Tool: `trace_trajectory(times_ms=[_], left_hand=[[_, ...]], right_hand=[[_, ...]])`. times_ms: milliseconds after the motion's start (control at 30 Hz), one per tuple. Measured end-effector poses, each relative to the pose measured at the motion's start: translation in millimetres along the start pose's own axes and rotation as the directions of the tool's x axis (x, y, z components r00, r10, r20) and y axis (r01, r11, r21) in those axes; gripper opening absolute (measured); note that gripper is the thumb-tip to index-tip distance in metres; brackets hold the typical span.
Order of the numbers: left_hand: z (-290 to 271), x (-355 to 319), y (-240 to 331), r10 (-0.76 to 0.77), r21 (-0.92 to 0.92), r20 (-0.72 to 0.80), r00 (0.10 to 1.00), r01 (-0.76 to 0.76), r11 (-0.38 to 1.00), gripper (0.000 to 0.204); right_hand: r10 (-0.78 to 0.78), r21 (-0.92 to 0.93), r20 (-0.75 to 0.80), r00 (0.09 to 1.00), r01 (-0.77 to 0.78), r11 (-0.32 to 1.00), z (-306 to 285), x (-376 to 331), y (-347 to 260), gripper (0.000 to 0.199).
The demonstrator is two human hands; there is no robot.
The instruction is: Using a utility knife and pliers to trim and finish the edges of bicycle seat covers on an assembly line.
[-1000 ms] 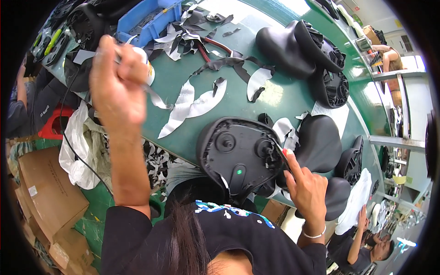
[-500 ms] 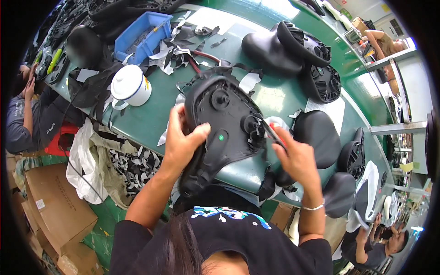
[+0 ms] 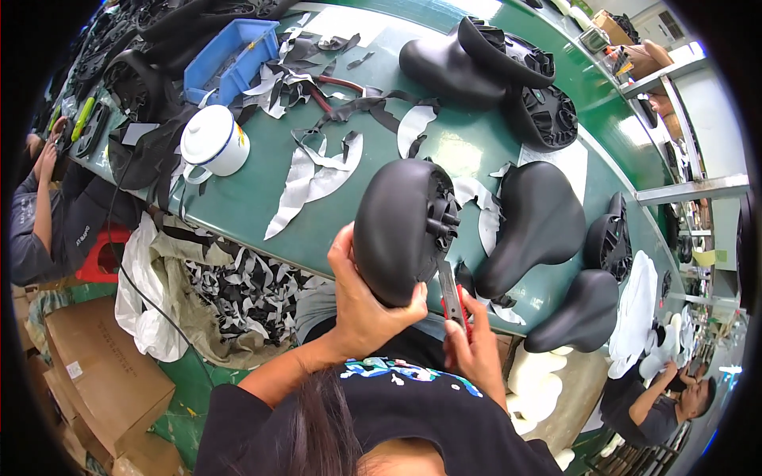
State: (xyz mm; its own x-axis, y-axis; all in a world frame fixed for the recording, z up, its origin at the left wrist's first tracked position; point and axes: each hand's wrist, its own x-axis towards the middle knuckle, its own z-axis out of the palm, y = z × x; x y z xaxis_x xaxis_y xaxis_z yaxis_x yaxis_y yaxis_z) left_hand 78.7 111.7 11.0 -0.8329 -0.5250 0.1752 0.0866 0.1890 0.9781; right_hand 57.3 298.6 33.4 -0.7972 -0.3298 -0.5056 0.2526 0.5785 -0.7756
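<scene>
You could pass your left hand (image 3: 369, 305) over bare green tabletop (image 3: 250, 198) between the white mug (image 3: 214, 143) and pale scrap (image 3: 296, 186), but black saddles (image 3: 540, 222) crowd your right.

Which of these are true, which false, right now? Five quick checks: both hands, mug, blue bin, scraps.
1. The left hand grips a black saddle. True.
2. The right hand is empty. False: the right hand holds a red-handled knife.
3. The white mug has its lid on. True.
4. The blue bin stands on the floor. False: the blue bin is on the green table, beyond the mug.
5. Black and white scraps lie on the table. True.
</scene>
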Motion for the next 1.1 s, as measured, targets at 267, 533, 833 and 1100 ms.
trace_trajectory(times_ms=[267, 533, 833, 1100], left_hand=[[-25.7, 27.8, 2.3, -0.122, -0.220, -0.012, 0.992, 0.117, 0.969, 0.075], [-84.1, 120.6, -41.6, -0.489, -0.330, 0.104, 0.866, 0.493, 0.805, 0.049], [12.3, 182.5, 7.6, 0.021, -0.268, 0.811, 0.585, 0.339, 0.902, 0.056], [-26.7, 163.8, -55.0, -0.221, -0.600, 0.475, 0.852, 0.497, 0.627, 0.061]], right_hand=[[-0.746, -0.422, -0.264, 0.611, 0.622, 0.659, -4.0, 117.2, -34.9, 0.057], [-0.665, -0.487, -0.390, 0.638, 0.470, 0.736, -105.0, 146.9, -74.2, 0.035], [-0.345, 0.485, -0.397, 0.850, 0.514, 0.707, -133.9, 290.6, -140.1, 0.036], [-0.352, 0.636, -0.188, 0.917, 0.386, 0.668, -52.2, 174.5, -101.2, 0.033]])
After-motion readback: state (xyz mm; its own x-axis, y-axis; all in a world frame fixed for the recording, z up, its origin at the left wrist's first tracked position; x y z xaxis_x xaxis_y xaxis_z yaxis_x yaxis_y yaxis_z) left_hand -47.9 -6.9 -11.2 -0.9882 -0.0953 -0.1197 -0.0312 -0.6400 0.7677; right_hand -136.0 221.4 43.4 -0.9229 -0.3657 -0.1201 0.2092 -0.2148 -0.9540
